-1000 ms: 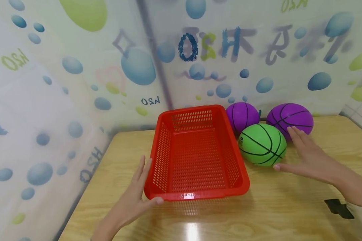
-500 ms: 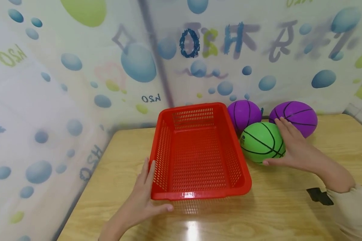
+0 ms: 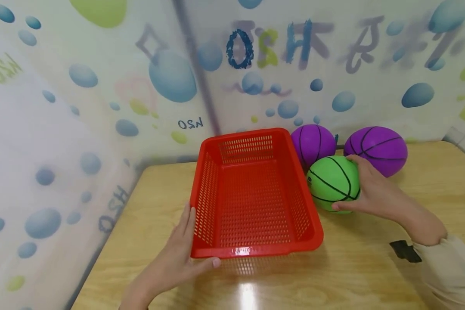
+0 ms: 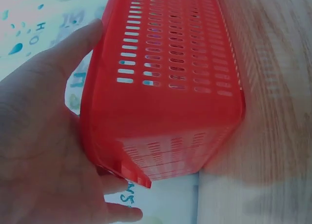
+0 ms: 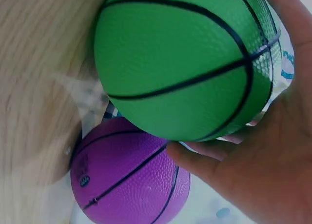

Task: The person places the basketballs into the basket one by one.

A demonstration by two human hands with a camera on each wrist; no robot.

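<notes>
A red perforated plastic basket (image 3: 255, 249) stands on the wooden table. My left hand (image 3: 172, 260) is at its near-left corner, fingers extended along the left rim and thumb stretched out by the front rim. In the left wrist view the thumb tip lies right at the basket's rim (image 4: 90, 102). My right hand (image 3: 381, 196) grips the green ball (image 3: 331, 183), which has black basketball lines, from its right side. In the right wrist view, thumb and fingers spread around the green ball (image 5: 170, 48); some fingertips are hidden behind it.
Two purple balls with black lines sit by the back wall: one purple ball (image 3: 311, 144) beside the basket, another purple ball (image 3: 376, 150) behind my right hand. A black patch (image 3: 404, 251) lies on the table (image 3: 333, 280). A bubble-patterned wall covering (image 3: 139, 86) borders the table.
My right hand has moved left onto the green ball and closed around its right side. My left hand has moved slightly right and in against the basket corner.
</notes>
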